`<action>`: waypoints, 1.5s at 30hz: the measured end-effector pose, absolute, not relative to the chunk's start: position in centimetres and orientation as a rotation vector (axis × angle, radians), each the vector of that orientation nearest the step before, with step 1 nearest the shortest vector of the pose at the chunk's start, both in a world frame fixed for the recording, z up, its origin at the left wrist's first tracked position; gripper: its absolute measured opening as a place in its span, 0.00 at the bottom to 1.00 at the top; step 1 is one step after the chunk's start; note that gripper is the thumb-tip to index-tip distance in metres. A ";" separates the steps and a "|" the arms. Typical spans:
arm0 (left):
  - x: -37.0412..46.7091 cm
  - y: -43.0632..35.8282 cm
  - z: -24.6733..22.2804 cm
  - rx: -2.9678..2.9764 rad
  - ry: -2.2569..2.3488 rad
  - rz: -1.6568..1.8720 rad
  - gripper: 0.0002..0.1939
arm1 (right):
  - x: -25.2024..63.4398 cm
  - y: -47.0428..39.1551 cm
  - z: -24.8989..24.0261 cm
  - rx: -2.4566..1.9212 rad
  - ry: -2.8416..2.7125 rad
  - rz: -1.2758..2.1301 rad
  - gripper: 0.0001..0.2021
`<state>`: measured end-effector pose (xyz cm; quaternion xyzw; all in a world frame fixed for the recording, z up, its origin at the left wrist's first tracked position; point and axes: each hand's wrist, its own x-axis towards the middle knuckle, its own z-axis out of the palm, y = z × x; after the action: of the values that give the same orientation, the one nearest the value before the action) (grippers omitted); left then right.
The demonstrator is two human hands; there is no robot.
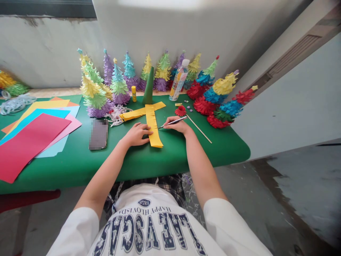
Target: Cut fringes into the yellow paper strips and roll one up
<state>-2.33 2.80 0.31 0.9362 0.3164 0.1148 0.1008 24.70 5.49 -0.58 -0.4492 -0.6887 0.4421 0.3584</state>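
On the green bench, a slim pen-like tool (174,122) is held in the right hand (176,125), tip just beside the cut edge of a yellow paper strip (152,128), which is pressed flat by the left hand (139,134), fingers loosely spread. A second yellow strip (137,113) is crossed at its far end, with the green cone (149,88) stood just beyond; the thin stick (199,128) is laid right of the right hand, the phone (98,134) left of the left.

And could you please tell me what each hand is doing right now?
Left hand: open, fingers resting on the yellow paper strip.
Right hand: closed around a slim pen-like tool.
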 end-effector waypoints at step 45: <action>-2.5 2.9 -0.5 2.761 0.867 0.427 0.21 | 22.2 4.8 -0.7 -1.188 -1.700 1.044 0.13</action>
<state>-2.45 2.93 -0.48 0.9383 0.2947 0.1451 0.1080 22.15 4.83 -0.75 -0.4691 -0.6715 0.4125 0.3986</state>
